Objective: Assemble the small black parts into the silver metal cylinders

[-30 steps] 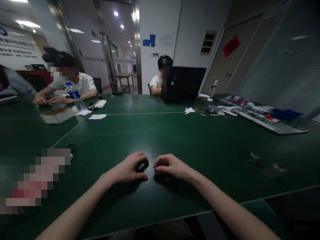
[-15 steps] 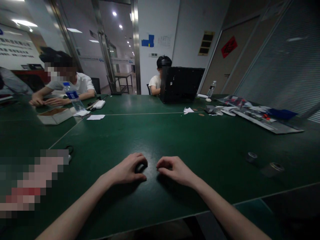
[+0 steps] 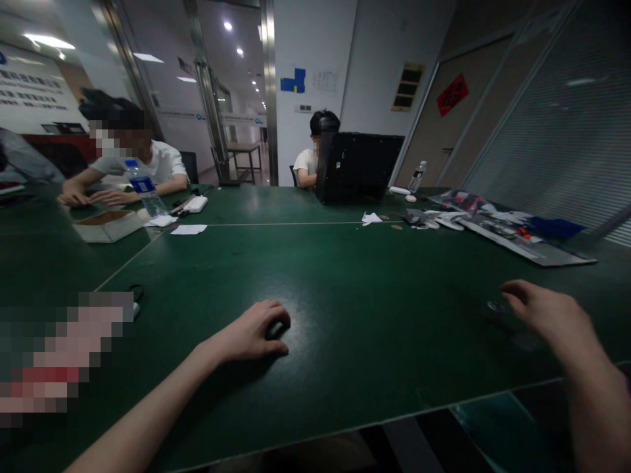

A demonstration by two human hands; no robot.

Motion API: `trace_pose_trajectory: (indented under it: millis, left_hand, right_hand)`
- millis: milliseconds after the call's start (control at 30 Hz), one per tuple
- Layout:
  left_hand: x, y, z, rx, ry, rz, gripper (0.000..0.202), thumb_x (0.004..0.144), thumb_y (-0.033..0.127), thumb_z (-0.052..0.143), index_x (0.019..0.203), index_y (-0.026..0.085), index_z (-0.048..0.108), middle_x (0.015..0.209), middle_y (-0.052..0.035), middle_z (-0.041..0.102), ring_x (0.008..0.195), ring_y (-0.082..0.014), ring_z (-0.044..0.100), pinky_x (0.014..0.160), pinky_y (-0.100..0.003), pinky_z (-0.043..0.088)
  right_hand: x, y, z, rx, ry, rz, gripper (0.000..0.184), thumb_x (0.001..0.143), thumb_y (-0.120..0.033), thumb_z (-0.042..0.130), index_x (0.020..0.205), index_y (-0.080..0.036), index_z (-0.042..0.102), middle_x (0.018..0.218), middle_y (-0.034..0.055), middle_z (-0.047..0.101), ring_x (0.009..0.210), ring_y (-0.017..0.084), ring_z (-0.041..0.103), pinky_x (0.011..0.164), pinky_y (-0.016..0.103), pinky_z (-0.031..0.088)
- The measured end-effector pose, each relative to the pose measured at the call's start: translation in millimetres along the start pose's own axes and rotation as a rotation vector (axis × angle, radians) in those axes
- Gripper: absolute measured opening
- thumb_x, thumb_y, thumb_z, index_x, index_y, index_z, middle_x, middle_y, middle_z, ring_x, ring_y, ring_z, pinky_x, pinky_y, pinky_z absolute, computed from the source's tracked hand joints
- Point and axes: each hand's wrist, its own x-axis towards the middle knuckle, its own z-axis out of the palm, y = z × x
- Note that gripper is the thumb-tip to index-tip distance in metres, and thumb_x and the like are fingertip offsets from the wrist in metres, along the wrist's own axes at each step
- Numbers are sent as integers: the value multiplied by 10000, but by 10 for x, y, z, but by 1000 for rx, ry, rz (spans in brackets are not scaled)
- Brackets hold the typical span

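Note:
My left hand (image 3: 263, 330) rests on the green table (image 3: 325, 276), its fingers curved and its thumb apart, with nothing in it. Far over on the right, my right hand (image 3: 555, 312) hovers with fingers loosely bent and a gap to the thumb; it holds nothing I can see. Just left of its fingertips stands a small round, dark cylinder (image 3: 495, 307), blurred. Another short cylinder (image 3: 528, 339) lies below the right hand, partly hidden and faint.
A flat board with mixed scraps (image 3: 537, 253) lies at the back right. Behind are a black box (image 3: 362, 167), paper scraps (image 3: 371, 218), an open carton (image 3: 108, 226) and a water bottle (image 3: 142, 187). Two people sit across the table. A pixelated patch covers the left.
My right hand has swung from beside the left hand out to the right, over to the two small cylinders. The left hand has stayed in place.

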Motion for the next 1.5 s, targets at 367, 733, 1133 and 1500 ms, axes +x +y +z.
trace_pose_trajectory:
  millis: [367,733,1133,1500]
  left_hand:
    - [7,-15,7,-8,4,-8,396,757,488,641,1060,249,555,1129,-34,498,1034,-244,483,862,-359,421]
    - [9,-18,16,-6,20,16,391,758,491,641,1052,247,562,1123,-36,512,1024,-246,496,864,-358,419]
    - [21,11,-2,3,3,-7,396,753,502,639,1049,250,563,1123,-33,510,1032,-248,488,867,-362,420]
    - [16,14,-9,-12,-12,-12,407,760,500,632,1070,247,559,1143,-42,499,1058,-262,478,879,-382,423]
  right_hand:
    - [210,172,177,83,-164,-85,241,819,-256,504,998,-150,625,986,117,659,756,209,625,661,292,417]
    - [236,311,245,83,-155,-95,286,802,-324,485,998,-174,630,999,124,662,747,234,627,624,312,432]
    - [298,424,308,86,-144,-95,321,730,-377,476,956,-208,628,977,84,670,738,251,642,625,335,469]
    - [182,364,179,138,-179,-29,289,784,-356,507,991,-202,636,993,116,663,719,247,639,626,333,448]
